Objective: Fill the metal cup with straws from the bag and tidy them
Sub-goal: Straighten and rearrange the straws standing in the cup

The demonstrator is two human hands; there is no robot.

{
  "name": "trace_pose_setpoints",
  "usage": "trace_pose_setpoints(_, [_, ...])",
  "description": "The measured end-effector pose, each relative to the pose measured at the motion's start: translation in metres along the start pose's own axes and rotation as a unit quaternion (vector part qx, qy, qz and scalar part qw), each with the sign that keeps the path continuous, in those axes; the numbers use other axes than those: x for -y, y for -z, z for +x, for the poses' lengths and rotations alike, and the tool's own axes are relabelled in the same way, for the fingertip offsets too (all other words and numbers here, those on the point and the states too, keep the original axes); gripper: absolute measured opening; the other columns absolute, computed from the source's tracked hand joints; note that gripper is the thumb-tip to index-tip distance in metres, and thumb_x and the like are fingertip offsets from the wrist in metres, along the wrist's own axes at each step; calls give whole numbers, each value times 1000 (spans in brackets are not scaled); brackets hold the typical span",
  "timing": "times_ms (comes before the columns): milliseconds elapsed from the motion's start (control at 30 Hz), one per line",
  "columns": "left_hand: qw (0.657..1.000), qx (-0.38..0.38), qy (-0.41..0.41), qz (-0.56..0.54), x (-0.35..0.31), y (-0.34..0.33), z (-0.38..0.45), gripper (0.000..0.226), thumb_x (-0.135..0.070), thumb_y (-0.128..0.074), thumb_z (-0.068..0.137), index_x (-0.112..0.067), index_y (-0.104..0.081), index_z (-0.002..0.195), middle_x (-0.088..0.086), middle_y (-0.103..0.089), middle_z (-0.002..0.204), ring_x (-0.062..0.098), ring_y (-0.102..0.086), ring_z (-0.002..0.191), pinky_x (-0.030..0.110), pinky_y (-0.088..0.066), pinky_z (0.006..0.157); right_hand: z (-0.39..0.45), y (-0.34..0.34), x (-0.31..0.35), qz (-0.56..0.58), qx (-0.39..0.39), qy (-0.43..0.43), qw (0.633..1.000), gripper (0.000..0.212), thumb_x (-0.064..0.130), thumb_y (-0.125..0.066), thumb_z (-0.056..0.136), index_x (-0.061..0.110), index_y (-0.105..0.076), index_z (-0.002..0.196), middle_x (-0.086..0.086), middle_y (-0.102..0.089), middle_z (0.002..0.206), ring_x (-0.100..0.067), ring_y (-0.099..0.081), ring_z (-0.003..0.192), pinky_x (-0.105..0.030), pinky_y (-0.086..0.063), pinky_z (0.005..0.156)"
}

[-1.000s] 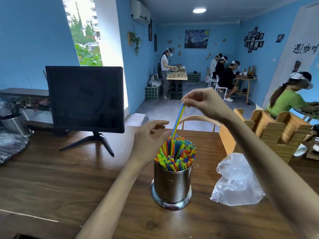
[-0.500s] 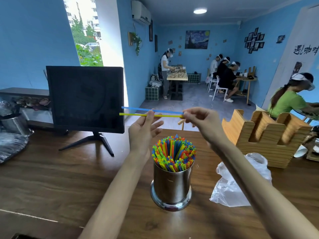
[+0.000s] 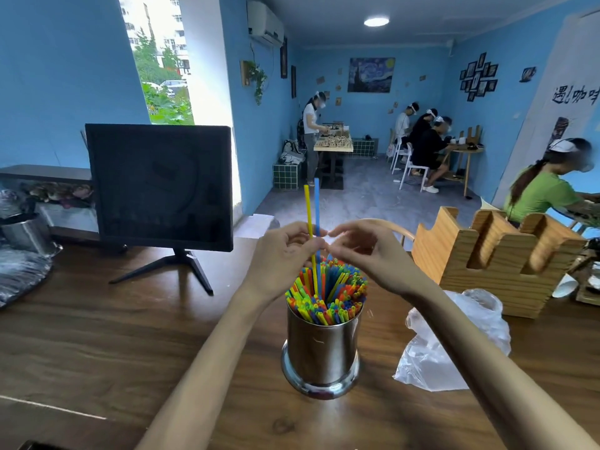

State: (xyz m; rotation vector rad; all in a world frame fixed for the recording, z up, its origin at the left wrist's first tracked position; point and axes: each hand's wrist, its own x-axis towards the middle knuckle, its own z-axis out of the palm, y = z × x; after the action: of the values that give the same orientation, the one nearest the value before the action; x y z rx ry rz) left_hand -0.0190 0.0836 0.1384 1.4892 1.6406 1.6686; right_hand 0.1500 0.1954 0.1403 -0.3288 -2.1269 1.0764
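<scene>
A shiny metal cup (image 3: 321, 352) stands on the wooden table (image 3: 113, 336), packed with several coloured straws (image 3: 328, 293). Just above the cup my left hand (image 3: 285, 254) pinches a yellow straw (image 3: 308, 209) and a blue straw (image 3: 317, 203), both upright with their lower ends among the straws in the cup. My right hand (image 3: 367, 251) hovers beside them with curled fingers, its fingertips at the straws; whether it grips them is hidden. The clear plastic bag (image 3: 454, 342) lies crumpled to the right of the cup.
A black monitor (image 3: 159, 186) on a stand is at the back left. A wooden slotted holder (image 3: 496, 254) stands at the right, behind the bag. A steel pot (image 3: 26, 232) and wrapped things sit at the far left. Other people work in the room behind.
The two straws, held level between both hands half a second ago, now stand upright with their lower ends in the cup. Both hands have come together above it.
</scene>
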Motion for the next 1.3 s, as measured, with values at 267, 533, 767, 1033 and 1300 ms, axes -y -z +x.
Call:
trace_pose_setpoints(267, [981, 40, -25, 191, 10, -2, -14, 14, -28, -80, 88, -24, -81, 101, -6, -78, 89, 1, -70, 82, 29, -57, 80, 11, -12, 8, -31, -97, 105, 989, 62, 36, -81, 86, 49, -53, 140, 7, -71, 97, -16, -71, 78, -30, -59, 69])
trace_pose_setpoints(533, [951, 59, -60, 297, 17, -4, -7, 10, -35, -79, 85, -24, -80, 85, -9, -76, 93, 5, -62, 91, 32, -47, 82, 4, -20, -1, -159, -138, 106, 972, 24, 24, -83, 85, 26, -78, 108, 19, -68, 84, -6, -66, 74, -12, -47, 67])
trace_pose_setpoints(767, [973, 44, 12, 226, 41, -3, -15, 36, -46, -75, 89, -33, -73, 123, -13, -70, 122, 5, -63, 112, 33, -53, 98, 2, -9, -29, -219, 62, 22, 974, 33, 47, -55, 100, 28, -80, 108, 11, -70, 105, -4, -57, 103, -21, -41, 89])
trace_pose_setpoints(1033, [973, 87, -35, 211, 45, -2, -19, 30, -33, -61, 102, -46, -67, 128, -16, -58, 141, 7, -51, 130, 39, -46, 110, 42, 2, -64, -90, 29, -157, 983, 30, 41, -60, 100, 18, -77, 108, 8, -75, 91, -8, -69, 81, -23, -47, 69])
trace_pose_setpoints(1300, [973, 75, -32, 217, 51, -3, -19, 25, -40, -62, 101, -49, -71, 122, -20, -64, 134, 5, -53, 125, 42, -50, 105, 42, 3, -68, -91, 65, -132, 985, 27, 45, -70, 93, 22, -81, 82, 2, -77, 80, -7, -71, 76, -22, -52, 67])
